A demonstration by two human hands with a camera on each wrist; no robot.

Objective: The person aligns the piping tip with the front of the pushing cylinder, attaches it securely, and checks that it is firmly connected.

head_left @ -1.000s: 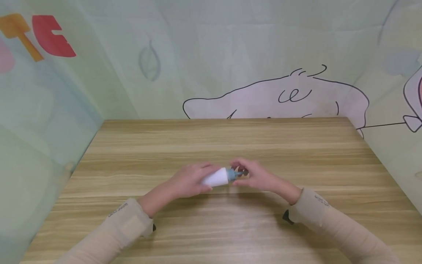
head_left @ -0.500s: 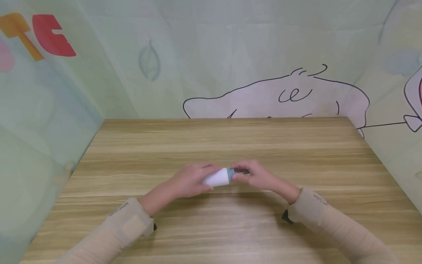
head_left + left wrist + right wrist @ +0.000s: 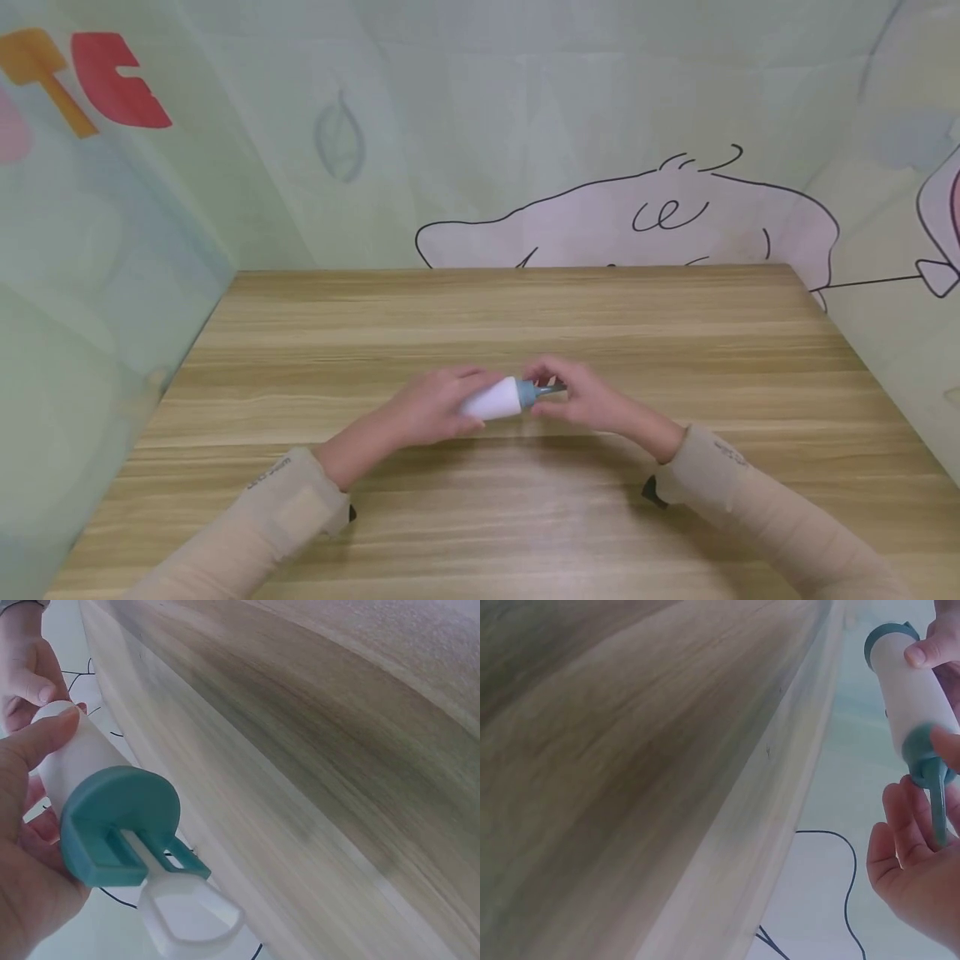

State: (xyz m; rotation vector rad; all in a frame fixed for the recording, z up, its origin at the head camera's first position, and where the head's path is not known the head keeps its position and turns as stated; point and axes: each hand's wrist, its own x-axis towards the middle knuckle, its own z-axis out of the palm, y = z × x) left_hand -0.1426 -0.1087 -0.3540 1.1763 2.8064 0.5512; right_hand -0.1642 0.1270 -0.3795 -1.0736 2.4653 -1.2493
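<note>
A white syringe-like tube [image 3: 497, 402] lies nearly level above the table, with my left hand [image 3: 433, 408] gripping its body. At its right end is a teal nozzle cap [image 3: 528, 393] that narrows to a thin nozzle [image 3: 937, 806]. My right hand [image 3: 583, 395] curls around this end, thumb and fingertips at the cap, the nozzle between the fingers and palm. In the left wrist view, the near end has a teal flange [image 3: 124, 799] with a white paddle-shaped handle [image 3: 189, 909] sticking out. The left palm hides part of the tube.
Below the hands is a wood-grain table [image 3: 480, 508]. A pale printed backdrop [image 3: 480, 133] with cartoon outlines and coloured letters stands behind it and along the sides.
The right fingers closed in on the cap half a second ago, and now they are spread wider around it, showing more of the nozzle. The left hand keeps its grip.
</note>
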